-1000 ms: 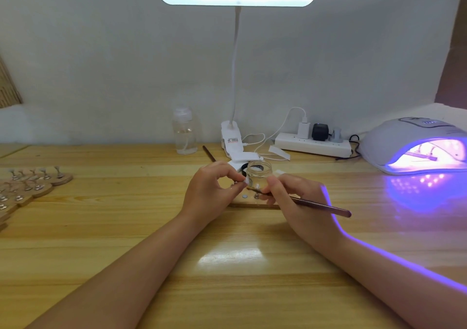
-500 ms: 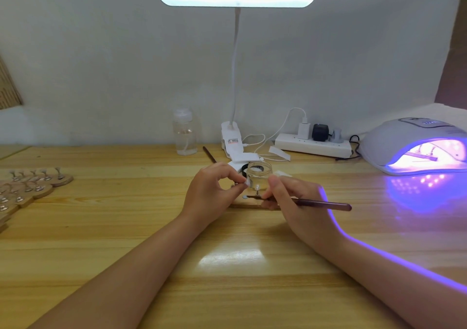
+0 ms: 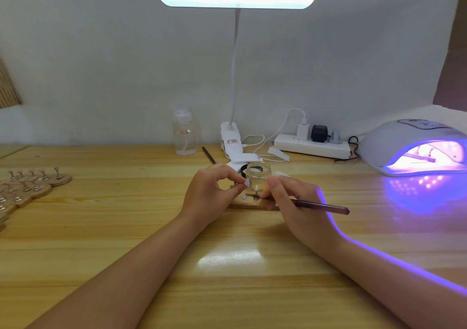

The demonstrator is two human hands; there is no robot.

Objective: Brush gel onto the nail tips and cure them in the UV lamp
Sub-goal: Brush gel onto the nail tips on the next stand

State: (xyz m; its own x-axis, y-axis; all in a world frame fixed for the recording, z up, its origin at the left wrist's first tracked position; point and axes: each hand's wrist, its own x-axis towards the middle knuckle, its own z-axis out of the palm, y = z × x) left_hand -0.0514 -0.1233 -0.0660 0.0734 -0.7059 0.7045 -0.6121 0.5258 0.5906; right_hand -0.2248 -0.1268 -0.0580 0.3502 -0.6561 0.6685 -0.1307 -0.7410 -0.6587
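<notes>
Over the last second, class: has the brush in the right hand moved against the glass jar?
Yes. The brush has swung flatter, its tail end rising, while the glass jar stayed put.

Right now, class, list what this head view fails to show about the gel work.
- Nail tip in the left hand: too small to tell whether gel is on it.
- Brush bristles: hidden behind the right hand.
- UV lamp interior: washed out by glare and cut off by the right edge.
- Wooden stands: cut off by the left edge.

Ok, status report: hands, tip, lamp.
Left hand pinches nail tip. Right hand holds brush beside jar. UV lamp lit, holders inside. Nothing blocking.
</notes>
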